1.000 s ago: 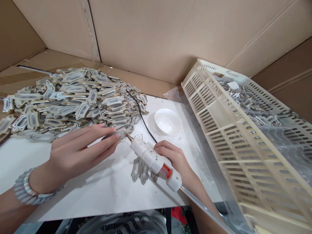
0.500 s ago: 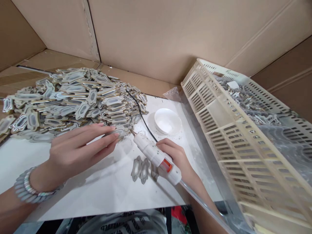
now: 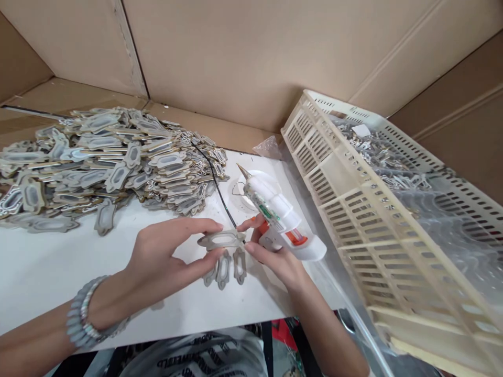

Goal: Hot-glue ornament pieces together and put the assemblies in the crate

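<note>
My left hand (image 3: pixel 168 262) pinches one end of a grey ornate frame piece (image 3: pixel 223 239) between thumb and fingers, holding it level over the table. In my right hand (image 3: pixel 271 254) is a white hot glue gun (image 3: pixel 275 209), its nozzle pointing up and to the left. The right thumb and forefinger meet the other end of the frame piece; whether they grip it firmly is hard to tell. Just below, several similar small frame pieces (image 3: pixel 223 269) lie side by side on the white table (image 3: pixel 173 309). The glue gun partly covers a white bowl (image 3: pixel 255 180).
A large heap of frame pieces (image 3: pixel 102 162) fills the back left. Along the right stands a cream plastic crate (image 3: pixel 338 193) holding bagged metal parts (image 3: pixel 377 152). A black cable (image 3: pixel 218 186) runs from the heap toward my right hand. Cardboard walls (image 3: pixel 220 57) surround the table.
My left hand has brought a frame piece from the heap's edge rightward, above the row. The glue gun has risen and moved right, and my right fingers now meet the piece.
</note>
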`<move>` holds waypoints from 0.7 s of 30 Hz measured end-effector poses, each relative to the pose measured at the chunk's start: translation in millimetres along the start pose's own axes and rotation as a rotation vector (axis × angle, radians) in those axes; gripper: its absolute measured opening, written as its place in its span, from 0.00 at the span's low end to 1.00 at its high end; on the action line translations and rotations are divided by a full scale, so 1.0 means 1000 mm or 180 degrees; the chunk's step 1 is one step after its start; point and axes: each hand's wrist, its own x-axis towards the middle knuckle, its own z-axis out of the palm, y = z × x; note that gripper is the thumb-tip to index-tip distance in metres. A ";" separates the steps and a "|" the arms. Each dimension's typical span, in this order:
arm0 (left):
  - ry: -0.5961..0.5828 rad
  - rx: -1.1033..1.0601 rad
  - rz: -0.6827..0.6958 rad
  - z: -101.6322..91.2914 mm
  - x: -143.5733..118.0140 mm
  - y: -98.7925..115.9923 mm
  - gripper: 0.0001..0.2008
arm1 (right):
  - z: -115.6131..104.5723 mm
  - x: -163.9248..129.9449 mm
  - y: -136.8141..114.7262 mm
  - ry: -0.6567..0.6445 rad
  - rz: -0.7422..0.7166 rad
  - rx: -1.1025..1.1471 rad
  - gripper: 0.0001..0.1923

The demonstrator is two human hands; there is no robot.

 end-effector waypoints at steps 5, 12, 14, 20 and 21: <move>-0.0043 -0.0649 -0.0376 0.014 0.005 0.009 0.07 | 0.001 -0.001 0.002 -0.0159 0.0054 0.0277 0.21; -0.0695 -0.2863 -0.2245 0.017 0.016 0.015 0.20 | -0.002 -0.004 -0.002 -0.0157 -0.0100 0.0847 0.20; -0.1281 -0.3924 -0.3188 0.017 0.022 0.015 0.23 | -0.003 -0.004 -0.003 -0.0263 -0.0164 0.1102 0.20; -0.2056 -0.5636 -0.4293 0.019 0.023 0.016 0.20 | -0.007 -0.005 0.002 -0.0701 -0.0230 0.1335 0.18; -0.2158 -0.5751 -0.4212 0.020 0.020 0.016 0.21 | -0.008 -0.005 0.004 -0.0695 -0.0216 0.1250 0.18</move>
